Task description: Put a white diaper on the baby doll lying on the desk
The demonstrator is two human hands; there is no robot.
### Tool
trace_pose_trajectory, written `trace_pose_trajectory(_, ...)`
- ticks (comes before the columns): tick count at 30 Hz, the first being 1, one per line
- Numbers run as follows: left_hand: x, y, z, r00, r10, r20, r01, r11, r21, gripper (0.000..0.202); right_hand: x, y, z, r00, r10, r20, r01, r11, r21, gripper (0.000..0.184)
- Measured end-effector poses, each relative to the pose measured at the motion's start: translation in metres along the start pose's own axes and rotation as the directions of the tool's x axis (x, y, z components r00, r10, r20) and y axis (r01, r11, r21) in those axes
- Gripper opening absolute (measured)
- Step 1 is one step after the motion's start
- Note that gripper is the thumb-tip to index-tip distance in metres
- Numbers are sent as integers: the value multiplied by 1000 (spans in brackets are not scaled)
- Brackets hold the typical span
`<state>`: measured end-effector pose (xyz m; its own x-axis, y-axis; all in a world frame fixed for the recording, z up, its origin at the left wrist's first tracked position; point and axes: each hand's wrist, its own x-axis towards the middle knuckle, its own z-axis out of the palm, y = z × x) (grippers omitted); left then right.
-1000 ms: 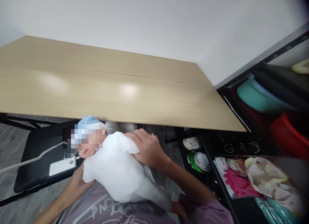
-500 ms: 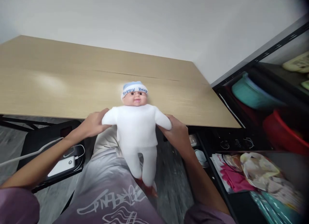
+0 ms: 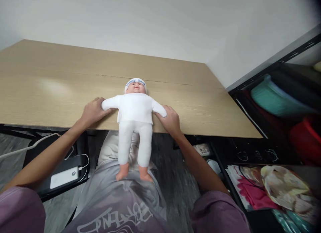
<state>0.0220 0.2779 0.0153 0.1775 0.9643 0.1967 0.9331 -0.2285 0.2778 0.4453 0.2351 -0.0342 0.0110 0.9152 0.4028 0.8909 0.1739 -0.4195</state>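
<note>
A baby doll (image 3: 135, 107) in a white top and white trousers is face up, its head towards the back of the wooden table (image 3: 62, 67). Its white cap carries blue lettering, and its bare feet hang past the table's front edge, above my lap. My left hand (image 3: 93, 111) is closed round the end of the doll's sleeve on the left. On the other side, my right hand (image 3: 171, 119) grips the end of the opposite sleeve. Both doll arms are spread outward, and the doll's own hands are hidden.
A shelf rack on the right holds a teal basin (image 3: 278, 96), a red basin (image 3: 307, 139) and bagged cloth items (image 3: 283, 181). At lower left, a white power bank (image 3: 64, 178) with a cable rests on a black seat (image 3: 45, 159). Behind the table rises a white wall.
Both hands have moved the doll forward, further over the tabletop. Its legs have spread apart, and its feet now show fully. The view has shifted slightly.
</note>
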Motion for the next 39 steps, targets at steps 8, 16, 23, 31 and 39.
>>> trace_pose_trajectory(8, 56, -15, 30, 987, 24, -160, -21, 999, 25, 73, 70, 10, 36, 1000, -23, 2, 23, 999, -39, 48)
trace_pose_trajectory(16, 141, -38, 46, 981, -9, -196, 5, 1000, -21, 70, 146, 26, 75, 1000, -23, -16, 21, 998, -65, 53)
trace_pose_trajectory(23, 226, -59, 65, 964, -12, -265, 11, 1000, -8, 71, 230, 55, 113, 992, -99, -79, 97, 995, -29, 56)
trace_pose_trajectory(31, 301, -74, 76, 963, -9, -269, 18, 999, 31, 75, 304, 79, 144, 979, -154, -134, 148, 987, -55, 60)
trace_pose_trajectory(39, 305, -84, 85, 967, 48, -252, -38, 998, 45, 88, 298, 79, 141, 988, -122, -100, 111, 988, -112, 62)
